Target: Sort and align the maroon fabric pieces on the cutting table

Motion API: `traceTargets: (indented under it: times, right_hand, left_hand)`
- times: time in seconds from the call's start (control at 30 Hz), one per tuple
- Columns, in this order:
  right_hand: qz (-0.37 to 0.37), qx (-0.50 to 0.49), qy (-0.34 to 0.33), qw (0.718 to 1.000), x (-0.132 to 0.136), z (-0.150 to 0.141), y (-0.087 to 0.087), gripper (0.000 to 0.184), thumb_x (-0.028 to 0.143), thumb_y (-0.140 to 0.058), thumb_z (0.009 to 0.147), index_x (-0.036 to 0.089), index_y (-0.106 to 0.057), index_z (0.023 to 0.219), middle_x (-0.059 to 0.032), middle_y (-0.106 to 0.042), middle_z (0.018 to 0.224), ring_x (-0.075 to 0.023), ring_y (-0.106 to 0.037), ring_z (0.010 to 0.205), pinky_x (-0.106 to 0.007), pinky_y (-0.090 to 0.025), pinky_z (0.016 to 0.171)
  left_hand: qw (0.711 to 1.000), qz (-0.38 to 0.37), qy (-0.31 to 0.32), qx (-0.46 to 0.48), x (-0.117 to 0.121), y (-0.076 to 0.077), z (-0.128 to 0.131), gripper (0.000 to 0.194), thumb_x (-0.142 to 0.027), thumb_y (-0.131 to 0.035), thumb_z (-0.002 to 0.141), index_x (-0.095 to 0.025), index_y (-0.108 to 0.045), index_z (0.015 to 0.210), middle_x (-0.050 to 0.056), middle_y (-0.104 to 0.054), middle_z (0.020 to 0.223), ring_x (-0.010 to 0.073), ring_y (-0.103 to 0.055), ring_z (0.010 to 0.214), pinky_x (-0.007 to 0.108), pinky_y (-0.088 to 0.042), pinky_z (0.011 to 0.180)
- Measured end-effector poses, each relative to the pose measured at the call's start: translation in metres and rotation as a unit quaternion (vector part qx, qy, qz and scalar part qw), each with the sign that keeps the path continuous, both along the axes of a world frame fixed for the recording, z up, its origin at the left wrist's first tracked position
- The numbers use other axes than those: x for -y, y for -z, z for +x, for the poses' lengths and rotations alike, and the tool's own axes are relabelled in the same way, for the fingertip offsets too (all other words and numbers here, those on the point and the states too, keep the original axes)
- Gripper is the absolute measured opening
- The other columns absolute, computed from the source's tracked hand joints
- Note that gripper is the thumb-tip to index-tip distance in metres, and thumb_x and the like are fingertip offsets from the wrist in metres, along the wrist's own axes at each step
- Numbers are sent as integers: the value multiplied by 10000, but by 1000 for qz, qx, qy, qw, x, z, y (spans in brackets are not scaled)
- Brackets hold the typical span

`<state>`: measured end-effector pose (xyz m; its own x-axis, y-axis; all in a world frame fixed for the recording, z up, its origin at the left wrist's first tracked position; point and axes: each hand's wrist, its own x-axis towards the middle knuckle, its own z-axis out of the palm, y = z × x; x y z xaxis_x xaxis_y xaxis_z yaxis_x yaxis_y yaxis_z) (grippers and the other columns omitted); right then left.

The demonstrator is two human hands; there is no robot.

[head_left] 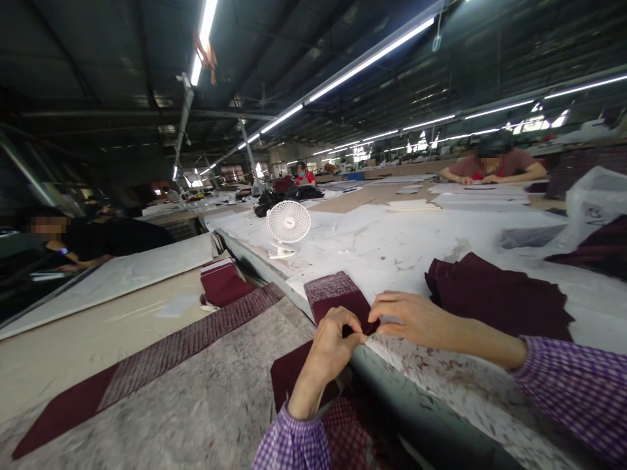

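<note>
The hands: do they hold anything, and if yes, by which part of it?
The left hand and right hand seem to pinch one maroon cloth by its near end; the exact grip is hidden.

At lower centre, the left hand (pixel 329 344) hid part of the maroon fabric (pixel 337 299); the right edge cropped the checked sleeve (pixel 578 388).

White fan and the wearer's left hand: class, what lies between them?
In the head view, white tabletop comes first after the fan, then the maroon cloth, its pale-speckled end toward the fan, reaching to the left hand.
</note>
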<state>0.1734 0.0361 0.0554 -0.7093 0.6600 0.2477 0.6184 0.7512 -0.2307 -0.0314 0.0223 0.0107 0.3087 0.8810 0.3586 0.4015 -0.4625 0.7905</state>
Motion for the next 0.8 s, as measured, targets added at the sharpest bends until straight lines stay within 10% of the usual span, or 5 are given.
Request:
traceTargets:
  times: [0.8]
  right_hand:
    - [317, -55, -64, 945, -2, -5, 23, 300, 193, -422, 963, 177, -627, 745, -25, -622, 813, -126, -543, 697, -267, -434, 651]
  left_hand:
    - [989, -99, 4, 108, -2, -2, -2, 38, -171, -664, 744, -162, -635, 768, 18, -639, 830, 167, -568, 832, 294, -429, 806]
